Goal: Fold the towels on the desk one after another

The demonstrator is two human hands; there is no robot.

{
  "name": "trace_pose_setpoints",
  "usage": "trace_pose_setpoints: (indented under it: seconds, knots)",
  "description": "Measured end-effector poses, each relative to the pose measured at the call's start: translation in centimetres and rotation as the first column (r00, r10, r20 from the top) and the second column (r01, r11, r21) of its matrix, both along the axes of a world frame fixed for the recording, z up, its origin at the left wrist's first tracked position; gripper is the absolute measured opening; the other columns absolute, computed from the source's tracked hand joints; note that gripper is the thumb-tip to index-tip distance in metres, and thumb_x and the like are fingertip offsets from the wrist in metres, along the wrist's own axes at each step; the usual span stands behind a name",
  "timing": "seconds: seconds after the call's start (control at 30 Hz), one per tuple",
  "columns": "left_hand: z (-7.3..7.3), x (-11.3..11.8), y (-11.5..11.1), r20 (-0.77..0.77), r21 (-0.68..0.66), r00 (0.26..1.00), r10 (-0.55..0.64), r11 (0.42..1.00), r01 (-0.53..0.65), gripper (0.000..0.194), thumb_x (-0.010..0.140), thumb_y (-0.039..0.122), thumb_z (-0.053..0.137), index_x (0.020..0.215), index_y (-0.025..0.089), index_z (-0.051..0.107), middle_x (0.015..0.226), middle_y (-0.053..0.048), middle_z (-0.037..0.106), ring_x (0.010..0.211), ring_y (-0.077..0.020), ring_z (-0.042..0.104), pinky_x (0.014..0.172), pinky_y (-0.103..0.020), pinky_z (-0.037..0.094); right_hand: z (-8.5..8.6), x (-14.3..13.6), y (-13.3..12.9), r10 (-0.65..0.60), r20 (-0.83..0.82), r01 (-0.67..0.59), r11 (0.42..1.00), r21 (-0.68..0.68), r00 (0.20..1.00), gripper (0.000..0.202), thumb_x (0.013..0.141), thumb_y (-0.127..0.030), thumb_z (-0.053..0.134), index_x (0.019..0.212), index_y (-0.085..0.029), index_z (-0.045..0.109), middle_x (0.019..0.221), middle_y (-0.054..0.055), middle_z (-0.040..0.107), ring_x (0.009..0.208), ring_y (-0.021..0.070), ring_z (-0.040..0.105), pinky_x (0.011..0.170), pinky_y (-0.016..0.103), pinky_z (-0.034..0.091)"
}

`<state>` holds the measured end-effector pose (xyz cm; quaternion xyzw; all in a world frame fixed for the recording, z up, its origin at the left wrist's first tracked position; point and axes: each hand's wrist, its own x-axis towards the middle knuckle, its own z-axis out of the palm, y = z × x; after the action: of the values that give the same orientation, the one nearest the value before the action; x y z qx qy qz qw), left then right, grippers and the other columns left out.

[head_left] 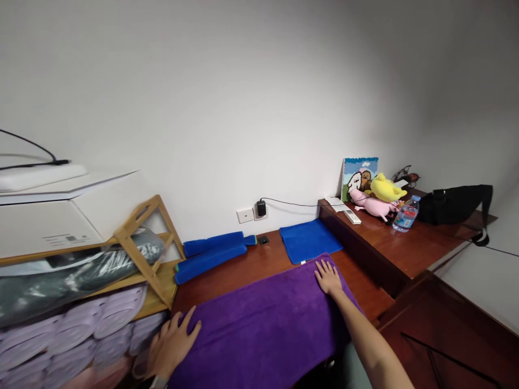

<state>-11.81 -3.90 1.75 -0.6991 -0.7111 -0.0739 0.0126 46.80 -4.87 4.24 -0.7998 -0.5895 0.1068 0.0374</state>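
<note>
Purple cloth, one: lies spread on desk, long axis running left to right; right hand, open, fingers parted, on its far right corner; left hand, open, at its left edge, contact unclear; folded blue cloths, beyond it; flat blue cloth, beyond it, nearer the right hand

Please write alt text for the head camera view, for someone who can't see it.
Two bare hands, left and right, touch a purple cloth spread over a reddish-brown desk. Behind it lie blue cloths, two rolled and one flat. Plush toys and a water bottle sit on a raised surface at right.
</note>
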Motion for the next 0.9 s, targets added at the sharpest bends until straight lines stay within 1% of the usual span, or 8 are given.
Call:
trace_pose_setpoints:
  seconds: [0.13,0.27,0.37,0.5,0.57,0.63,0.73,0.9]
  knots:
    - [0.1,0.4,0.5,-0.07,0.062,0.998,-0.003,0.998,0.008,0.069,0.097,0.05,0.035,0.16,0.025,0.047,0.168,-0.014,0.046,0.159,-0.0332,0.033,0.127,-0.054,0.028,-0.2,2.0,-0.3,-0.011,0.017,0.011,1.0,0.005,1.0,0.065,0.11,-0.056,0.019,0.171,-0.033,0.022,0.179,-0.001,0.017,0.165,0.0222,0.01,0.132,0.046,0.004]
    - [-0.3,-0.2,1.2,-0.047,-0.051,0.999,-0.011,0.999,0.009,0.072,0.099,0.052,0.03,0.165,0.024,0.038,0.175,-0.013,0.034,0.163,-0.031,0.026,0.129,-0.056,0.023,0.8,0.9,-0.2,-0.044,0.015,0.044,0.999,-0.022,0.999,0.064,0.11,-0.051,0.022,0.171,-0.032,0.024,0.179,0.0,0.017,0.165,0.0244,0.011,0.132,0.05,0.006]
    - [0.1,0.3,1.6,-0.093,-0.074,0.993,-0.068,0.995,0.061,0.075,0.098,0.058,0.033,0.164,0.022,0.04,0.175,-0.013,0.032,0.163,-0.0305,0.026,0.131,-0.055,0.018,1.4,-2.7,-0.3,-0.017,0.025,0.015,0.998,0.069,1.0,0.063,0.109,-0.042,0.026,0.17,-0.028,0.028,0.178,0.002,0.02,0.165,0.0266,0.013,0.132,0.052,0.006]
    - [0.5,2.6,1.3,-0.076,-0.011,0.982,-0.174,0.985,0.173,0.071,0.1,0.054,0.033,0.163,0.022,0.043,0.175,-0.011,0.033,0.162,-0.0296,0.03,0.132,-0.053,0.019,0.8,-10.6,-0.4,0.288,-0.037,-0.272,0.934,0.233,0.957,0.062,0.109,-0.043,0.027,0.169,-0.029,0.032,0.177,-0.001,0.025,0.164,0.0216,0.016,0.133,0.045,0.009]
    - [0.3,3.5,0.9,-0.047,-0.01,0.982,-0.183,0.983,0.183,0.069,0.101,0.054,0.034,0.163,0.024,0.042,0.174,-0.01,0.035,0.161,-0.03,0.033,0.131,-0.054,0.023,0.3,-13.9,-0.3,0.41,-0.084,-0.383,0.895,0.228,0.908,0.062,0.11,-0.049,0.027,0.169,-0.029,0.032,0.176,0.0,0.026,0.164,0.0218,0.017,0.133,0.046,0.01]
    - [0.1,3.8,0.5,-0.035,-0.013,0.984,-0.176,0.984,0.176,0.069,0.1,0.055,0.036,0.163,0.025,0.042,0.174,-0.011,0.035,0.161,-0.0307,0.033,0.13,-0.056,0.024,-0.1,-15.4,0.0,0.448,-0.112,-0.422,0.884,0.201,0.887,0.064,0.11,-0.053,0.027,0.169,-0.029,0.031,0.176,0.001,0.026,0.164,0.0227,0.018,0.133,0.047,0.009]
    - [-0.2,3.5,0.4,-0.02,-0.003,0.986,-0.164,0.987,0.164,0.068,0.101,0.057,0.037,0.162,0.029,0.042,0.174,-0.009,0.034,0.162,-0.0315,0.031,0.13,-0.058,0.023,-0.3,-13.3,0.5,0.376,-0.1,-0.359,0.92,0.155,0.921,0.065,0.11,-0.055,0.024,0.17,-0.028,0.028,0.177,0.001,0.024,0.164,0.0221,0.015,0.133,0.048,0.008]
    - [-0.1,3.4,0.4,-0.019,0.002,0.992,-0.121,0.993,0.121,0.068,0.1,0.061,0.036,0.163,0.034,0.04,0.175,-0.008,0.033,0.162,-0.033,0.029,0.13,-0.063,0.021,0.1,-3.5,0.4,0.104,-0.011,-0.104,0.994,0.046,0.994,0.067,0.11,-0.054,0.02,0.171,-0.027,0.023,0.178,0.001,0.02,0.165,0.0222,0.013,0.133,0.047,0.007]
